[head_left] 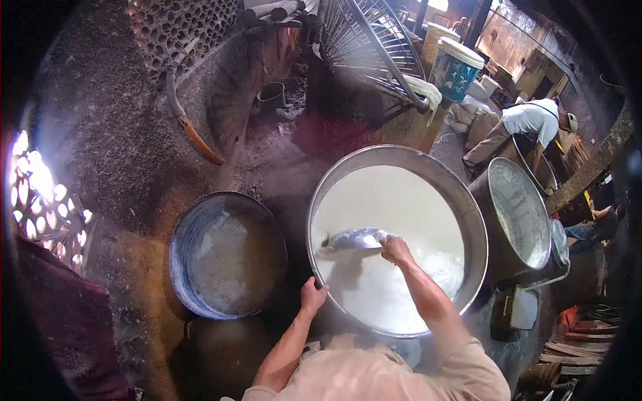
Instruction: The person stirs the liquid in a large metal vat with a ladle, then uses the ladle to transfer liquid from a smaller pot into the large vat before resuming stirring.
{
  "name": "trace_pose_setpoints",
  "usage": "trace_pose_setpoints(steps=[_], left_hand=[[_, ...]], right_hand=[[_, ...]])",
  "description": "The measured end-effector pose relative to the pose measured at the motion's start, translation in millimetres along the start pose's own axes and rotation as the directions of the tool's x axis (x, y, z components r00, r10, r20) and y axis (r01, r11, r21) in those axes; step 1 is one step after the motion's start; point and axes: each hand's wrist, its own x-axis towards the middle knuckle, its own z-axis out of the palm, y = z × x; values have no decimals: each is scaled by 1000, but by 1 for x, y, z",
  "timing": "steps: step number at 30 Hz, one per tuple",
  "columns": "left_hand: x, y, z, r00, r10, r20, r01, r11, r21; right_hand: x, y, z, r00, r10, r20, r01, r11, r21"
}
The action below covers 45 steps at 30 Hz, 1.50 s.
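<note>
A large round metal vat (479, 234) stands in front of me, filled with a white, milky liquid (394, 194). Foam or brighter liquid shows in its lower right part. My right hand (398, 250) reaches over the vat and is closed on one end of a metal scoop (360, 236), which lies at the surface of the liquid. Its lower part is hard to make out. At the vat's near left edge, my left hand (313, 295) holds the rim, its fingers partly hidden.
To the left stands a bluish tub (177, 267) with a cloudy, pale bottom. Another big metal vat (518, 214) is at the right, with a bent-over person (531, 120) behind it. A lidded blue bucket (456, 70) and a metal grille (368, 40) are farther back.
</note>
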Motion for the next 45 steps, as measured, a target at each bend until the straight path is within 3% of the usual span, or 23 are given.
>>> trace_pose_setpoints(steps=[1,4,12,15,19,21,25,26,32,33,35,37,39,41,43,45], left_hand=[[1,-2,1,1000,6,4,-6,1000,-6],[5,-8,4,1000,8,-7,-8,1000,3],[2,-6,10,996,6,-93,-13,998,-68],[4,-10,16,992,2,-125,-15,994,-104],[-4,1,10,991,-4,-132,-4,998,-62],[-4,5,13,989,-28,-147,22,999,-40],[-12,15,14,983,-13,-184,2,998,-59],[-8,9,18,980,-37,-195,22,997,-79],[-19,20,25,967,-24,-252,-19,986,-164],[-19,21,25,966,-23,-256,-20,986,-163],[-13,12,27,964,-44,-261,-1,986,-168],[-12,12,28,967,-53,-249,4,981,-191],[-14,13,29,969,-66,-239,14,976,-216],[-14,14,28,967,-90,-239,50,985,-166],[-12,11,29,960,-62,-271,21,988,-153],[-13,13,29,952,-40,-303,-3,990,-141]], right_hand=[[-8,3,0,1000,-4,0,4,1000,2],[-36,15,2,970,184,158,-183,983,-20],[-113,99,37,974,163,157,-152,985,-78],[-148,122,29,932,298,205,-298,954,-33],[-189,161,15,916,343,207,-343,939,-33],[-213,202,2,983,121,139,-94,978,-188],[-244,201,-78,912,368,180,-384,921,65],[-246,201,-96,898,412,156,-422,906,37],[-249,210,-192,920,372,120,-390,855,343],[-240,224,-192,933,357,53,-355,880,316],[-223,223,-190,892,447,-62,-368,801,472],[-170,304,-109,816,523,-248,-268,721,639],[-147,278,-107,791,478,-383,-432,879,204],[-125,288,-82,843,421,-336,-337,899,279],[-121,276,-71,823,557,-107,-461,767,446],[-125,264,-58,834,550,-51,-459,741,490]])
